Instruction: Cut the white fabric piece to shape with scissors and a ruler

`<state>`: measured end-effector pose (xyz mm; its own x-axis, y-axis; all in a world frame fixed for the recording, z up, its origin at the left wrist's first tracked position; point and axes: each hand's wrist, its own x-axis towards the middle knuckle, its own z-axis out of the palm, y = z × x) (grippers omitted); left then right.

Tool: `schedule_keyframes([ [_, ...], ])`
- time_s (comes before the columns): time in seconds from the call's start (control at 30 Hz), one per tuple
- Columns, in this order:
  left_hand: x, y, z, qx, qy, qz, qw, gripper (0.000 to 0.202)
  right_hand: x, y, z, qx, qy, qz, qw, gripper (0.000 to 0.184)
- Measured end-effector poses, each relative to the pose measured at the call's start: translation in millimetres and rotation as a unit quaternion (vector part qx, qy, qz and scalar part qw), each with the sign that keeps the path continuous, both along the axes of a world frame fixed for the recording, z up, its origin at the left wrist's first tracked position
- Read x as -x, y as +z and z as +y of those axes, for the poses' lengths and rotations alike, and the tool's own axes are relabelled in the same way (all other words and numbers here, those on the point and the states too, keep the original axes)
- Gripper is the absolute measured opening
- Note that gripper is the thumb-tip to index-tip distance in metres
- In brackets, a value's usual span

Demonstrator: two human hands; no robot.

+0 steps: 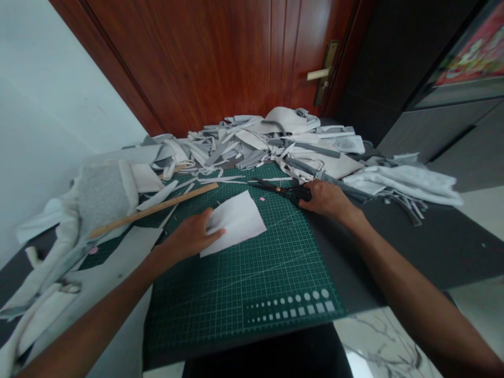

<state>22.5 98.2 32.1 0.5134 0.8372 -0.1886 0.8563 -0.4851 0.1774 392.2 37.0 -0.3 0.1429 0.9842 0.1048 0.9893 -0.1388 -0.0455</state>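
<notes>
My left hand (199, 231) pinches the left edge of a white four-sided piece of fabric (240, 223), thumb on top and the fingers partly hidden behind it. The piece lies over the green gridded cutting mat (236, 278). Beyond it, at the mat's right side, my right hand (321, 195) is closed around the handles of black scissors (281, 190). Their blades point left across the mat, apart from the fabric piece. A small pink chip (262, 199) lies between the scissors and the fabric.
A heap of white and grey fabric scraps (252, 139) lines the back of the dark table (413, 252). A wooden ruler (157, 210) slants at the left, beside larger fabric pieces (129, 257). Behind stands a brown door (220, 63); a white wall (59, 94) borders the left.
</notes>
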Motion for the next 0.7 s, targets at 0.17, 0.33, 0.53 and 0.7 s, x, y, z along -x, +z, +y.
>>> schedule_keyframes([
  [0.17,5,-0.6,-13,0.139,0.102,-0.217,0.961,0.036,0,1.9,-3,-0.023,-0.021,0.01,0.999,0.038],
  [0.33,-6,-8.8,-24,0.324,0.199,-0.437,0.816,0.04,-6,2.2,-2,-0.104,-0.049,0.051,0.992,0.038],
  [0.53,-23,-15.8,-24,0.432,0.231,-0.571,0.659,0.024,4,8.4,4,-0.204,-0.042,0.253,0.945,0.039],
  [0.7,-37,0.5,-26,0.445,0.15,-0.536,0.702,0.034,39,4.9,-4,-0.121,0.076,0.544,0.827,0.046],
])
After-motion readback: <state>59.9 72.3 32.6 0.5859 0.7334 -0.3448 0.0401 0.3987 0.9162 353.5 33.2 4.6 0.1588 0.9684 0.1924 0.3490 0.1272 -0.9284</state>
